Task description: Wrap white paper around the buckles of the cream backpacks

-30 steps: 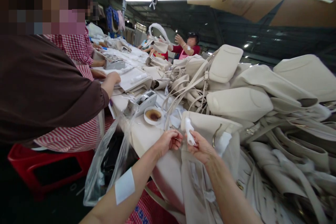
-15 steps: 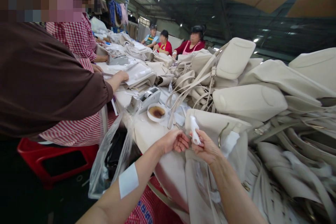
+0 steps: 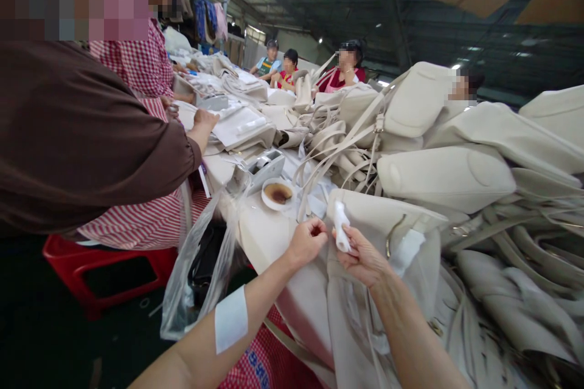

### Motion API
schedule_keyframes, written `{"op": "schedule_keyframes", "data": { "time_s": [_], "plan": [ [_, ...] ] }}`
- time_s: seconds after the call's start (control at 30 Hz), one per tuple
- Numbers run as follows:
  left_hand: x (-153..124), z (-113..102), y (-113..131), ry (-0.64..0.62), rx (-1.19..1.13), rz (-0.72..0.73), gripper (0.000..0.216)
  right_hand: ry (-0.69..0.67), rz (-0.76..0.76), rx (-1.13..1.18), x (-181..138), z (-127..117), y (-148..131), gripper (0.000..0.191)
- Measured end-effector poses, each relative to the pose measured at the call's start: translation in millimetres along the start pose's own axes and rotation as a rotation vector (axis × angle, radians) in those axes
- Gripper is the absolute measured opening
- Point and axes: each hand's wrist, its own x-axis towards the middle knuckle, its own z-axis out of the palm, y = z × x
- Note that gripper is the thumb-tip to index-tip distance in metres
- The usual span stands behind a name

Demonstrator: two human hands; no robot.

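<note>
My right hand (image 3: 361,258) grips a small rolled white cloth (image 3: 340,228) that sticks up past the fingers. Just left of it, my left hand (image 3: 309,241) has its thumb and fingertips pinched together; whatever they may hold is too small to make out. A cream handbag (image 3: 365,209) lies beneath and behind my hands, with a metal zip on its front and white wrapping on its right part. Beyond my left hand stands a shallow white dish (image 3: 277,194) with a brown stain inside. A white patch (image 3: 231,319) is stuck on my left forearm.
Cream bags (image 3: 444,173) and straps pile up on the right. A grey metal tape dispenser (image 3: 264,170) stands behind the dish. A clear plastic bag (image 3: 176,298) hangs at the table's left edge, near a red stool (image 3: 68,267). A co-worker in a brown top (image 3: 91,140) works on the left.
My left hand's fingers have gone from loosely open to pinched together. My right hand still holds the white cloth. A co-worker's hand across the table has risen.
</note>
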Motion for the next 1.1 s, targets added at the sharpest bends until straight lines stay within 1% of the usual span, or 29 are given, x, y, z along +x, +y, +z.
{"op": "schedule_keyframes", "data": {
  "time_s": [0.03, 0.1, 0.17, 0.2, 0.23, 0.27, 0.3, 0.37, 0.4, 0.43, 0.53, 0.6, 0.67, 0.73, 0.83, 0.93, 1.1],
  "plan": [
    [0, -1, 0, 0.049, 0.030, 0.016, 0.011, -0.003, -0.002, -0.013, 1, -1, 0, 0.020],
    [-1, -4, 2, 0.194, 0.088, 0.054, 0.011, -0.020, -0.007, -0.039, 1, -3, 0, 0.021],
    [-2, -7, 5, 0.354, 0.119, 0.081, 0.019, -0.041, -0.010, -0.055, 2, -4, 0, 0.023],
    [-1, -8, 6, 0.406, 0.121, 0.077, 0.022, -0.043, -0.008, -0.056, 2, -5, 0, 0.024],
    [-1, -9, 6, 0.409, 0.123, 0.054, 0.018, -0.040, -0.004, -0.053, 2, -5, 0, 0.025],
    [-1, -9, 7, 0.369, 0.133, 0.024, 0.009, -0.036, -0.002, -0.048, 2, -4, 0, 0.025],
    [-1, -9, 6, 0.302, 0.151, -0.008, 0.004, -0.031, -0.004, -0.042, 1, -4, 0, 0.025],
    [-1, -9, 5, 0.128, 0.180, -0.065, 0.019, -0.034, -0.017, -0.033, 1, -3, 0, 0.024],
    [-1, -9, 4, 0.048, 0.182, -0.085, 0.021, -0.046, -0.022, -0.033, 0, -3, 0, 0.024],
    [-1, -9, 2, -0.012, 0.173, -0.099, 0.020, -0.065, -0.022, -0.031, 0, -3, 0, 0.023],
    [-1, -9, -1, -0.134, 0.138, -0.148, 0.017, -0.139, 0.005, -0.008, -1, -2, -1, 0.024],
    [1, -9, -2, -0.165, 0.121, -0.160, 0.015, -0.163, 0.026, 0.012, -1, -2, -2, 0.026],
    [3, -9, -2, -0.141, 0.111, -0.141, 0.015, -0.156, 0.041, 0.029, -1, -1, -2, 0.026],
    [3, -9, -2, -0.118, 0.038, -0.141, 0.021, -0.158, 0.056, 0.046, -1, 0, -3, 0.026],
    [2, -6, -3, -0.185, -0.114, -0.200, 0.031, -0.233, 0.069, 0.085, -3, 5, -6, 0.026],
    [2, -3, -6, -0.232, -0.161, -0.222, 0.040, -0.294, 0.082, 0.082, -4, 12, -9, 0.027],
    [2, -1, -5, -0.223, -0.266, -0.290, 0.049, -0.286, 0.088, 0.028, -5, 16, -10, 0.027]
  ]
}}
